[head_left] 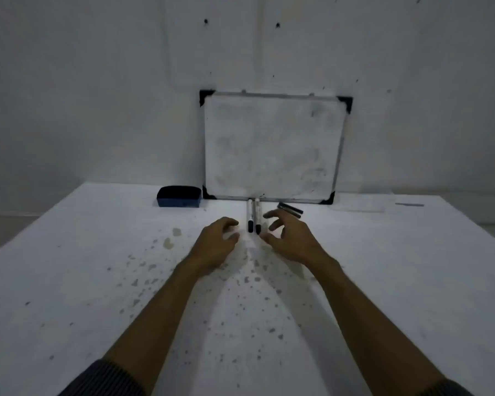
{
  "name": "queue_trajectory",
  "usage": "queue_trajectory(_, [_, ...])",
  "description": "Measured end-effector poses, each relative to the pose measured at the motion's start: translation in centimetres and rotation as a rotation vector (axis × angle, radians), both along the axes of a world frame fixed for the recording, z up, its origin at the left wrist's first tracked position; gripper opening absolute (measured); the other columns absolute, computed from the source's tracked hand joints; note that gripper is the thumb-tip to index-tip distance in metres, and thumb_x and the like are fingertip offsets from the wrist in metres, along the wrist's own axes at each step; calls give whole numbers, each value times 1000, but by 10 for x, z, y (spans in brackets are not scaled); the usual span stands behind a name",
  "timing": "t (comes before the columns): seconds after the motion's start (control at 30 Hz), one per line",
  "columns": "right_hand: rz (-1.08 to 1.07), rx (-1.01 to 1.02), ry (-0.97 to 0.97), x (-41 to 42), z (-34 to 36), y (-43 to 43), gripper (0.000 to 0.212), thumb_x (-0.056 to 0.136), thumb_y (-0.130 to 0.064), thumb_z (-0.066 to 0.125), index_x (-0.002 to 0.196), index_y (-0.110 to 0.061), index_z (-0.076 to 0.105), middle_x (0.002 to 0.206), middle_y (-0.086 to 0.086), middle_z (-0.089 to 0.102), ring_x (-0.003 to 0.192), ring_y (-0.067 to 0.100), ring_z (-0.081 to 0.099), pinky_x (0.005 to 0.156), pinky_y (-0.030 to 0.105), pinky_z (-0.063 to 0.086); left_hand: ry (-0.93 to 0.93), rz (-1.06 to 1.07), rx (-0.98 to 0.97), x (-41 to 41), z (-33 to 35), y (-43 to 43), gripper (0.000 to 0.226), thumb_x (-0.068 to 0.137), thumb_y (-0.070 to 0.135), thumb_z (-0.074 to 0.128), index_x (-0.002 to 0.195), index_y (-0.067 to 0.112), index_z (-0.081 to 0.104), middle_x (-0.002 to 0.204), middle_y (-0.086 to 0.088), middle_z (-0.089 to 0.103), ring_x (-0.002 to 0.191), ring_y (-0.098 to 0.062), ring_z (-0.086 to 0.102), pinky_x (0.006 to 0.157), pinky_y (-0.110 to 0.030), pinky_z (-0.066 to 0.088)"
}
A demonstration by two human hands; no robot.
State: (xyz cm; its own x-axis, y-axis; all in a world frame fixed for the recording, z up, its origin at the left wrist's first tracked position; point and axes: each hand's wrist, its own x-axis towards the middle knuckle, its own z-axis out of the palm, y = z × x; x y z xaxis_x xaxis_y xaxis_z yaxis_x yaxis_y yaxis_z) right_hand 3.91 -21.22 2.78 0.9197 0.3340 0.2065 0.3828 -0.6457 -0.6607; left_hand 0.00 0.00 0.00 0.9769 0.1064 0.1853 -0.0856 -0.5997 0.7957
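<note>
The work is at its very start: both hands reach for a pair of markers, and neither marker is picked up yet. The left marker [250, 215] and the right marker [257, 214] lie side by side on the desk [83, 267], touching or nearly so, their black caps pointing toward the person and their far ends close to the foot of the whiteboard [272, 147]. The left hand [217, 242] hovers just left of the caps with its fingers loosely curved and empty. The right hand [290, 238] is just right of them, thumb and fingers spread apart in a wide curve, also holding nothing. Grasping, lifting and any writing all remain to be done.

The markers are slim round tubes, pale-bodied with dark caps. The whiteboard is a flat rectangle in a thin metal frame with black plastic corners; it leans against the wall [97, 95], and its surface looks smudged grey. To its left sits a blocky eraser [179, 197], blue at the base and dark on top. Two dark pens [289, 210] lie at a slant, just beyond the right hand. The desk is white, matte and speckled with grey stains.
</note>
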Motion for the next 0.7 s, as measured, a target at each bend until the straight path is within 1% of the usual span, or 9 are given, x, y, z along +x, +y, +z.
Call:
queue_trajectory(0.07, [20, -43, 20, 14, -8, 10, 58, 88, -50, 73, 140, -36, 51, 111, -1, 66, 90, 11, 61, 76, 23, 43, -78, 59, -48, 9, -9, 2, 33, 92, 8, 67, 123, 20, 68, 123, 3, 69, 114, -11, 62, 104, -31, 51])
queue_trajectory(0.13, [31, -93, 19, 20, -19, 17, 60, 88, -53, 71, 141, -37, 48, 113, -1, 60, 96, 11, 58, 79, 23, 42, -86, 87, -77, 11, -17, 1, 32, 91, 7, 68, 118, 23, 69, 117, 6, 71, 111, -11, 65, 102, -30, 51])
queue_trajectory(0.27, [-57, -70, -88, 26, -32, 20, 42, 90, -46, 70, 126, -27, 60, 105, -5, 57, 86, 4, 54, 69, 14, 41, -96, 72, -89, 18, -22, 4, 30, 92, 9, 69, 118, 24, 68, 118, 8, 72, 112, -10, 65, 101, -29, 49])
queue_trajectory(0.37, [-159, -18, -125, 25, -33, 26, 31, 90, -34, 71, 116, -17, 66, 98, -1, 66, 85, 12, 63, 72, 25, 50, -98, 50, -79, 16, -24, 4, 28, 93, 11, 69, 118, 24, 67, 119, 7, 71, 112, -10, 65, 101, -28, 49])
queue_trajectory(0.47, [-315, -13, -40, 18, -22, 36, 29, 90, -24, 69, 112, -7, 67, 98, 9, 73, 90, 25, 70, 76, 33, 55, -96, 29, -75, 14, -24, 5, 29, 95, 14, 69, 122, 22, 66, 121, 7, 70, 113, -9, 63, 101, -26, 48])
queue_trajectory(0.53, [-422, 63, 75, 11, -13, 36, 29, 88, -22, 71, 109, -2, 70, 97, 12, 75, 89, 28, 72, 74, 35, 57, -126, 33, -96, 9, -23, 3, 29, 96, 13, 68, 125, 20, 64, 120, 8, 69, 109, -3, 63, 96, -17, 47])
queue_trajectory(0.6, [-462, 226, 199, -3, -8, 30, 13, 86, -20, 72, 96, -11, 74, 83, 7, 72, 82, 26, 70, 64, 28, 53, -173, 67, -171, 4, -20, -3, 27, 98, 16, 67, 124, 20, 65, 117, 7, 71, 104, 3, 64, 83, -6, 49])
queue_trajectory(0.63, [-449, 334, 259, -14, -6, 26, 2, 86, -17, 71, 86, -16, 72, 74, 4, 68, 78, 25, 67, 59, 25, 49, -171, 84, -225, 3, -17, -7, 24, 100, 20, 66, 124, 20, 65, 116, 6, 72, 102, 2, 65, 80, -5, 50])
queue_trajectory(0.7, [-409, 540, 345, -38, -5, 21, 11, 88, -13, 70, 81, -21, 71, 73, 2, 72, 74, 22, 68, 60, 26, 51, -91, 57, -379, -1, -10, -19, 25, 103, 34, 60, 123, 20, 66, 117, 1, 75, 97, -4, 71, 82, -15, 57])
